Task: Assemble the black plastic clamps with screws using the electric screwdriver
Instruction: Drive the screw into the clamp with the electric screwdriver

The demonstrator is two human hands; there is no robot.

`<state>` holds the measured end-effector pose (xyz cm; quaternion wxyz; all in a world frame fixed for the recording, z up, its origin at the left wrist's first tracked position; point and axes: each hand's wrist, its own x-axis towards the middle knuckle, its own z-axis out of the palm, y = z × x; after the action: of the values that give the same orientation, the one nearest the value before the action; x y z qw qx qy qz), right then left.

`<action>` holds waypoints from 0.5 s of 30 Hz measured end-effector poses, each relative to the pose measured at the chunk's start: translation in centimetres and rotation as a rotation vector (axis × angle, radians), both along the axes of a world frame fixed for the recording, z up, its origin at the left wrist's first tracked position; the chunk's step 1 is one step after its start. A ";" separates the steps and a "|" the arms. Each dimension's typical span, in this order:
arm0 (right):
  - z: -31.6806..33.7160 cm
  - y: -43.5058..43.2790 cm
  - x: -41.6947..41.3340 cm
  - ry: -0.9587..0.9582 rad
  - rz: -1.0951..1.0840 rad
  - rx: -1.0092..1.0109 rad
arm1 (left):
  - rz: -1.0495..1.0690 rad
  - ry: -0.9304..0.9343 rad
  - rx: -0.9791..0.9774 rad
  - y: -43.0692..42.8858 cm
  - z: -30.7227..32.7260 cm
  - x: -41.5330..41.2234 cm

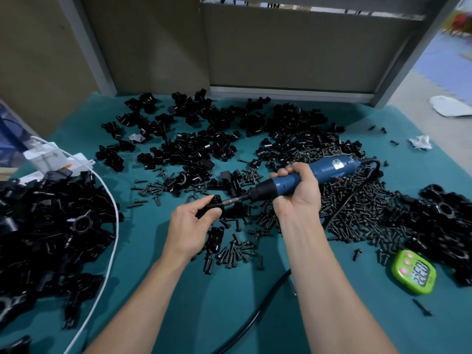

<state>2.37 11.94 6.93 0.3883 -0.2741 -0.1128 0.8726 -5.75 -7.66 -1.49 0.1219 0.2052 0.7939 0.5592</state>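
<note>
Left hand (190, 226) fingers grip a clamp (213, 206), steadying it against the electric screwdriver (293, 180), which the right hand (297, 192) fingers wrap.

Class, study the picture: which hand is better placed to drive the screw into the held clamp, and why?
Right. The right hand grips the electric screwdriver, its bit at the clamp, which the left hand holds.

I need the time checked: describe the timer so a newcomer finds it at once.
Start at the teal table. Go to its near right side, below the spread of black screws. The timer is the only bright green thing there.
</note>
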 end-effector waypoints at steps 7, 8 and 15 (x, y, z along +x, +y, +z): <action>-0.2 -0.5 -0.1 0.057 -0.023 0.030 | 0.028 0.006 0.013 0.1 -0.3 0.0; -0.3 -0.6 -0.1 0.061 -0.022 0.039 | 0.031 0.010 0.018 0.1 -0.3 0.0; -0.7 -0.7 -0.2 0.084 -0.024 0.053 | 0.006 -0.014 0.027 0.0 -0.3 -0.2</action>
<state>2.21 11.21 6.24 0.4102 -0.2282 -0.1162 0.8753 -5.91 -7.64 -1.84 0.1231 0.2004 0.7861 0.5716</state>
